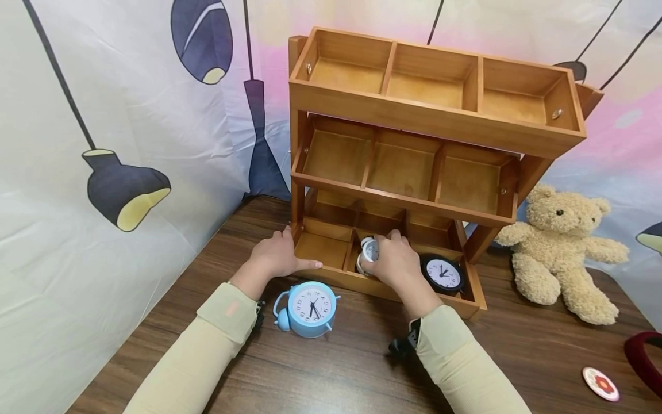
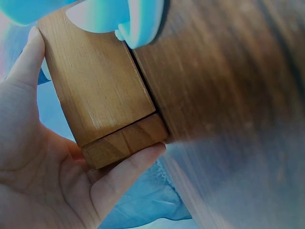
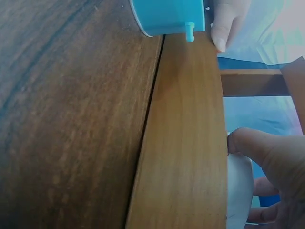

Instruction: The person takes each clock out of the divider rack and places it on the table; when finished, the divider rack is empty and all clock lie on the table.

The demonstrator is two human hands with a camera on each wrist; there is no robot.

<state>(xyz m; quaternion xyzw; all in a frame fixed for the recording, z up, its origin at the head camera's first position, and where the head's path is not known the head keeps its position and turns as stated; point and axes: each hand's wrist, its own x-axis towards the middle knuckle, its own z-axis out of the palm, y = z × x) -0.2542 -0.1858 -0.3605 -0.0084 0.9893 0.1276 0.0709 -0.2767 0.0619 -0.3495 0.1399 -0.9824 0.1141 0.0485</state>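
A white alarm clock [image 1: 369, 249] sits in the bottom tier's middle front compartment, tilted. My right hand [image 1: 395, 261] grips it between thumb and fingers; in the right wrist view its white body [image 3: 238, 191] shows behind the front board. My left hand [image 1: 274, 256] holds the front left corner of the wooden shelf [image 1: 393, 290], thumb along the rim and fingers round the end, as the left wrist view shows at the wooden end piece [image 2: 126, 143]. A light blue alarm clock [image 1: 312, 309] lies face up before the shelf. A black round clock [image 1: 443, 273] occupies the right front compartment.
The shelf's upper tier [image 1: 434, 118] and middle tier [image 1: 403, 192] overhang the hands. To the right a teddy bear [image 1: 564, 247] sits on the table [image 1: 331, 379], near a round flower badge [image 1: 601, 384] and a dark red band [image 1: 643, 359]. A printed cloth [image 1: 129, 86] hangs behind.
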